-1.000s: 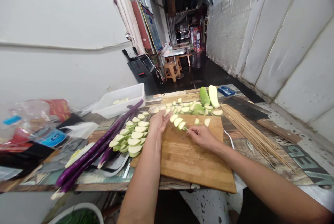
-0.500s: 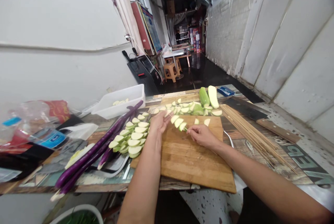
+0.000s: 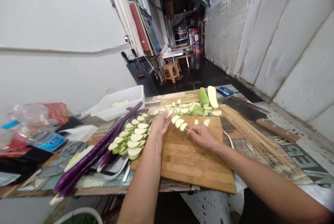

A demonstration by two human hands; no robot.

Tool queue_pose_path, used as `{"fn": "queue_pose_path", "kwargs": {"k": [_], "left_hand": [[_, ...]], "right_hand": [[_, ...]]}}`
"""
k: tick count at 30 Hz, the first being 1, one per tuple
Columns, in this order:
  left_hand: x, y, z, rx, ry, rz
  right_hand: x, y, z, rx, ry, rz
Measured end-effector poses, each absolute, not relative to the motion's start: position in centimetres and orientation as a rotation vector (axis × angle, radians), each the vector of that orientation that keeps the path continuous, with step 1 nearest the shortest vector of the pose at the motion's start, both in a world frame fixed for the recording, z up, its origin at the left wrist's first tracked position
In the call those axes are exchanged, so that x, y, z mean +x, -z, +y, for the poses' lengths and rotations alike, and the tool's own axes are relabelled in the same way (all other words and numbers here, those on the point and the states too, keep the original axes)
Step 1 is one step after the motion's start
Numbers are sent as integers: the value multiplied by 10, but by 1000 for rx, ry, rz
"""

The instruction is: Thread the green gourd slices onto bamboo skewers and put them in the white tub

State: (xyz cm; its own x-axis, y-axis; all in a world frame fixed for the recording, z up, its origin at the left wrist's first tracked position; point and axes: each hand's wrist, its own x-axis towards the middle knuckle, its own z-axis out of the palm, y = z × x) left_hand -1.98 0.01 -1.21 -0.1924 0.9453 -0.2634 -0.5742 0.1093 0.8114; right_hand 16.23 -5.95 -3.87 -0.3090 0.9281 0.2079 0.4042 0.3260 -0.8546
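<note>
My right hand (image 3: 202, 135) pinches the near end of a thin bamboo skewer that carries three pale green zucchini slices (image 3: 179, 122). At the skewer's far end my left hand (image 3: 159, 124) has its fingers closed on a slice. Both hands hover over the far part of a wooden cutting board (image 3: 193, 159). Loose zucchini slices (image 3: 189, 108) and a halved zucchini (image 3: 208, 96) lie beyond the board. Finished skewers of slices (image 3: 132, 138) are piled on a metal tray to the left.
Long purple eggplants (image 3: 101, 145) lie left of the tray. A bundle of bamboo skewers (image 3: 250, 133) and a cleaver (image 3: 257, 116) sit to the right. A white plastic tub (image 3: 118, 104) stands at the back left, with plastic bags (image 3: 33, 130) further left. The table edge runs near me.
The hands and the loaded skewer have barely shifted; the left fingers have moved slightly along the skewer's far end. The view has tilted a little.
</note>
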Motion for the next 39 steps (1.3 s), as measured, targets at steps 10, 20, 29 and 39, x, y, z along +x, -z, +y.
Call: {"fn": "queue_pose_path", "kwargs": {"k": [10,20,29,39], "left_hand": [[-19,14,0,476,-1429,1013],[-16,14,-1,468,-1409,1018],[-11,14,-2,465,-1401,1011],[-8,11,-5,456,-1393,1010]], "right_hand": [[161,43,-57,-1161,-839,-1908],[162,41,-59,-1199,-821,-1902],[161,46,-58,-1187,-797,-1868],[161,44,-59,-1201,-760,-1894]]}}
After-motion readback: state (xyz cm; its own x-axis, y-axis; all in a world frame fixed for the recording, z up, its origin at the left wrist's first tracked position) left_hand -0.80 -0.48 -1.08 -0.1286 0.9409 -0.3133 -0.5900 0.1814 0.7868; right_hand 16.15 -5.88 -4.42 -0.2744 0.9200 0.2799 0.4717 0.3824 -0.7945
